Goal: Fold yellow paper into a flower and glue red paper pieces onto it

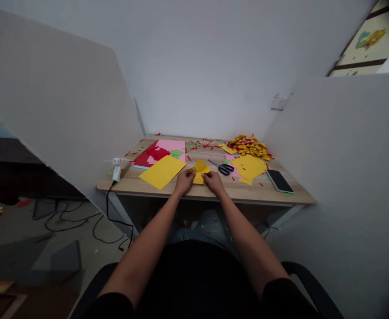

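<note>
Between my hands, near the table's front edge, is a creased piece of yellow paper [200, 167] with its upper part raised in flaps. My left hand [184, 182] pinches its left side, and my right hand [213, 182] pinches its right side. Fingertips partly hide the lower part of the paper. A flat yellow sheet [162, 172] lies just left of my left hand. Dark-handled scissors [225, 169] rest to the right of my right hand, blades pointing up and left.
A white glue gun [116, 170] stands at the table's left edge, its cord hanging down. Red and pink sheets [176, 145] lie at the back left. Yellow cut pieces [250, 166], a phone [280, 181] and a heap of folded yellow paper [249, 146] are on the right. Partitions flank the table.
</note>
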Tool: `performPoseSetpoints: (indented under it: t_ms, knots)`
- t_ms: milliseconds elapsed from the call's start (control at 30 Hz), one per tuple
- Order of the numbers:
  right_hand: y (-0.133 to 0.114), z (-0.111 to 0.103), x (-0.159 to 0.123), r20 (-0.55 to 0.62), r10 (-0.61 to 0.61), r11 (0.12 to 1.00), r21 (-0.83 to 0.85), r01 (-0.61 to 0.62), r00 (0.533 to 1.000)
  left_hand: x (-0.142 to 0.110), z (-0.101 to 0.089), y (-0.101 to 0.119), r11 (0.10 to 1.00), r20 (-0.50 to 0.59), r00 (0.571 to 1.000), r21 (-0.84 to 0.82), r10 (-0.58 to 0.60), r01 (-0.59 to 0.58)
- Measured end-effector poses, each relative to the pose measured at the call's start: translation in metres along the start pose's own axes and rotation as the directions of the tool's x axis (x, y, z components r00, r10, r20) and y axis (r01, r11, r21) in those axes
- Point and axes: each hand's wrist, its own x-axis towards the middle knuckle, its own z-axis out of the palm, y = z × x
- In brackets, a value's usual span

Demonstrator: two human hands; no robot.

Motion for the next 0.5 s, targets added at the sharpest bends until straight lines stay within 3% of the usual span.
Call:
performPoseSetpoints:
  t_ms: [500]
  knots:
    - [-0.0016, -0.0011, 0.0001, -0.05, -0.024, 0.995, 0.092, 0.028, 0.998, 0.0004, -0.0009, -0.001, 0.997, -0.063, 0.998, -0.069, -0.021, 0.016]
